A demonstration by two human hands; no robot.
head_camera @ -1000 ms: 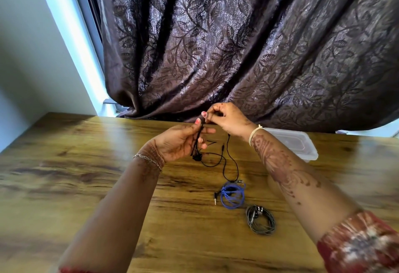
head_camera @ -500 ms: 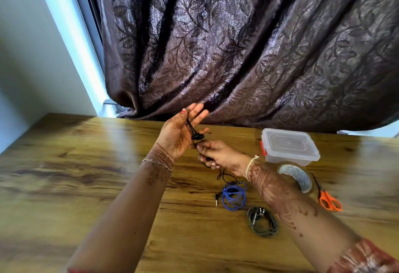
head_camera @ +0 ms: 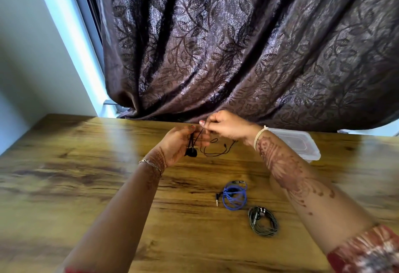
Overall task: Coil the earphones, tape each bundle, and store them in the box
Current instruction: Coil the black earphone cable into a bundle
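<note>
My left hand (head_camera: 179,146) holds the black earphones (head_camera: 191,150) against its palm, the earbuds hanging at the palm's lower edge. My right hand (head_camera: 226,124) pinches the black cord just above the left fingers and holds it raised. The rest of the cord loops loosely over the table below both hands. A coiled blue earphone bundle (head_camera: 234,195) lies on the table nearer to me, with its plug sticking out to the left. A coiled grey-green earphone bundle (head_camera: 262,221) lies just right of it. The clear plastic box (head_camera: 302,145) sits behind my right forearm, partly hidden.
The wooden table (head_camera: 86,175) stretches left and toward me. A dark patterned curtain (head_camera: 237,46) hangs along the table's far edge. A pale wall and window frame (head_camera: 64,35) stand at the left. My right forearm hides the table area right of the box.
My right hand rose from below the left palm to above the left fingers, carrying the cord up. The left hand tipped lower. My right arm now covers the tape roll and scissors.
</note>
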